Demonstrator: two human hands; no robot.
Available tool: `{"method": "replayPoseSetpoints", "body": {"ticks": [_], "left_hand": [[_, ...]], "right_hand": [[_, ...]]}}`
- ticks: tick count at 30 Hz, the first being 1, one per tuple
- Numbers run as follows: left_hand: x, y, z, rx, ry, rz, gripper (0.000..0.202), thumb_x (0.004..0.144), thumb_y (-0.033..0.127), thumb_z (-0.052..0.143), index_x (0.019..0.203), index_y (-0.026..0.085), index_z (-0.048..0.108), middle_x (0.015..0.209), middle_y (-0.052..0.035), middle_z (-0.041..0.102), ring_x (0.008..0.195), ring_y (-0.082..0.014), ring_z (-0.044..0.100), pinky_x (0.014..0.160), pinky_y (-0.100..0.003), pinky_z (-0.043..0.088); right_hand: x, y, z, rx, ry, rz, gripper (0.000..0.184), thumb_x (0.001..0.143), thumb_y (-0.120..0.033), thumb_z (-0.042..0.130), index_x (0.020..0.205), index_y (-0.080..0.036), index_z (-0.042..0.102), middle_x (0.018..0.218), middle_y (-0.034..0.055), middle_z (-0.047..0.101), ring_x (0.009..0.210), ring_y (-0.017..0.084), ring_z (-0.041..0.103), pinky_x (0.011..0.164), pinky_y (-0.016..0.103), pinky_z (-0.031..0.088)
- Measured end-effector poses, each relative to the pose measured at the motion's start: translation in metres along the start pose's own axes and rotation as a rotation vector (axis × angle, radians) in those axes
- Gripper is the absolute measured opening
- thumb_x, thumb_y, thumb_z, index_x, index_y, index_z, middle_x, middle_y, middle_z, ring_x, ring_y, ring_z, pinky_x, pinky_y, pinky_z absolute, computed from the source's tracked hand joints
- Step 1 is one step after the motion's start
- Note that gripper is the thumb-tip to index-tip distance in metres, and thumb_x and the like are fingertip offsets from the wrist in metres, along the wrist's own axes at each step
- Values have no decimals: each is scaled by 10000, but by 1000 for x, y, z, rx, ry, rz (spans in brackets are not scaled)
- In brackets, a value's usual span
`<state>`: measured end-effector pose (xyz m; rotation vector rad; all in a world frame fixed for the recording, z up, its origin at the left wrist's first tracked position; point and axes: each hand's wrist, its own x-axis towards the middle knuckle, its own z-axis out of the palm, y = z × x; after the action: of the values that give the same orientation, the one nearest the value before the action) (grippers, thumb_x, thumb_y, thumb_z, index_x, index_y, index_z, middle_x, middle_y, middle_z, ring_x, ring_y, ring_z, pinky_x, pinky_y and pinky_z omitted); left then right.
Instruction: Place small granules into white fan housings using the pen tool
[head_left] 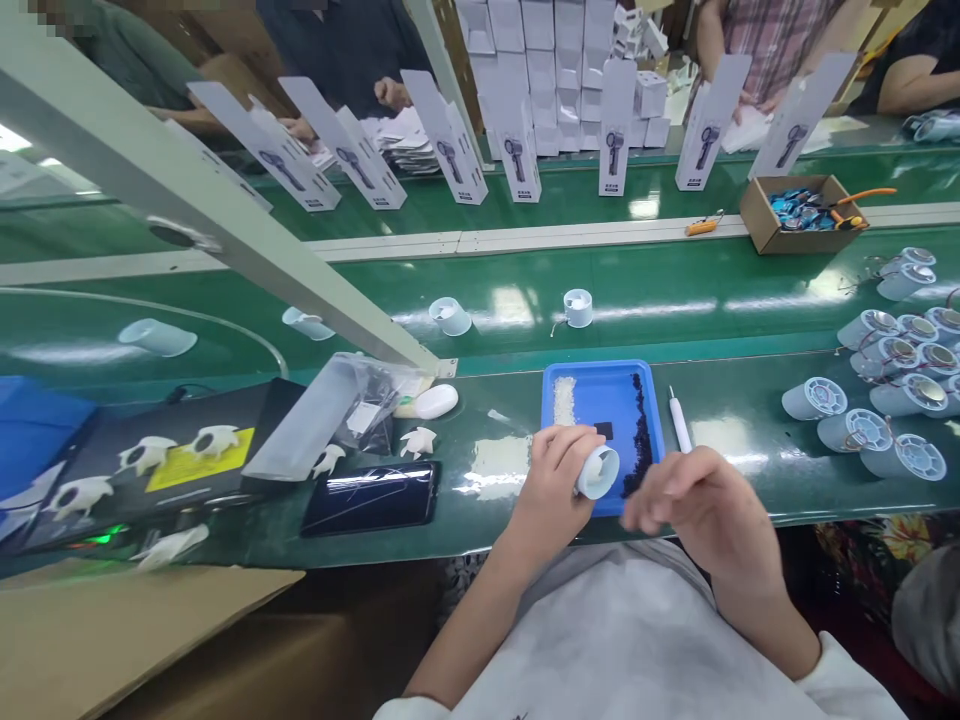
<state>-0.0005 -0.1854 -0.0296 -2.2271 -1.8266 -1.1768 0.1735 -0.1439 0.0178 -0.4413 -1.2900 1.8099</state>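
Note:
My left hand is closed around a small pale-blue plastic cup-shaped housing, its open end tilted up to the right, with a white part inside. Just right of it, over the tray's lower right edge, is my right hand. Its fingers are bent and its fingertips smeared by motion, so whether they hold anything is unclear. Beneath both hands lies a blue tray. White small pieces are heaped at its left, black small pieces run down its right, and a dark square sits between. A white pen-like tool lies beside the tray.
Several pale-blue housings stand at right; others, like this cup, sit on the green belt. A phone, white plastic parts and a slanted metal post are left. Beyond are white boxes, a carton and co-workers.

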Motion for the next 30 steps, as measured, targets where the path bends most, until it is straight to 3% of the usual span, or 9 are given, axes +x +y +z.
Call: {"method": "replayPoseSetpoints", "body": {"ticks": [3,5,8,10,14,19,22,26,30], "left_hand": [[-1,2,3,-12,4,12,308,854,76,530,1132,205,498,1082,-70,638,1048,-190,551,920,-339,450],[-2,3,3,-29,-5,-11,314,849,75,534,1130,210,495,1085,-64,628,1051,-185,545,926,-334,451],[-6,1,2,-14,-22,-89,345,821,85,565,1135,217,507,1121,-81,580,1081,-204,518,922,-345,457],[-8,0,1,27,-18,-151,371,799,88,585,1136,227,523,1137,-95,539,1089,-222,504,918,-366,461],[-12,-5,-1,50,-10,-244,392,787,148,647,1150,251,542,1122,-94,531,1056,-232,516,908,-381,474],[-15,-35,-10,16,40,-536,495,794,354,682,1235,233,492,1187,-106,581,1113,-266,567,939,-413,500],[-14,-61,-16,147,95,-721,495,809,334,630,1256,172,493,1231,-158,564,1198,-314,530,1030,-480,449],[-4,-79,-21,346,-5,-810,455,837,295,552,1251,108,533,1270,-223,510,1266,-371,458,1089,-559,365],[30,-74,-23,437,-225,-866,445,844,286,543,1261,129,556,1372,-243,441,1342,-430,359,1070,-639,330]], "right_hand": [[4,8,5,-123,-5,-66,258,901,-467,587,950,-232,684,970,86,674,948,212,653,824,367,562],[6,8,4,-18,-41,-155,286,930,-506,512,899,-269,668,813,40,657,725,159,637,641,292,560],[6,0,-4,180,-98,-248,408,971,-553,356,795,-290,613,482,-56,416,383,95,397,391,193,401],[6,-3,-9,197,-64,-212,336,963,-501,425,798,-278,616,473,-65,366,374,89,348,367,179,352],[3,7,-16,101,56,-79,272,965,-412,461,814,-253,621,541,-41,470,456,108,451,424,209,404],[-2,34,-47,-579,424,-5,175,886,-378,580,838,-215,620,685,-2,598,631,137,556,606,264,473],[-1,51,-74,-966,563,93,235,860,-406,546,926,-193,619,804,45,618,705,174,559,652,308,474],[5,66,-88,-1357,488,211,290,852,-356,505,1049,-161,592,896,101,632,836,241,587,733,358,458],[21,59,-80,-1589,367,576,210,931,-326,409,1004,-180,542,796,80,649,724,235,610,597,302,362]]}}
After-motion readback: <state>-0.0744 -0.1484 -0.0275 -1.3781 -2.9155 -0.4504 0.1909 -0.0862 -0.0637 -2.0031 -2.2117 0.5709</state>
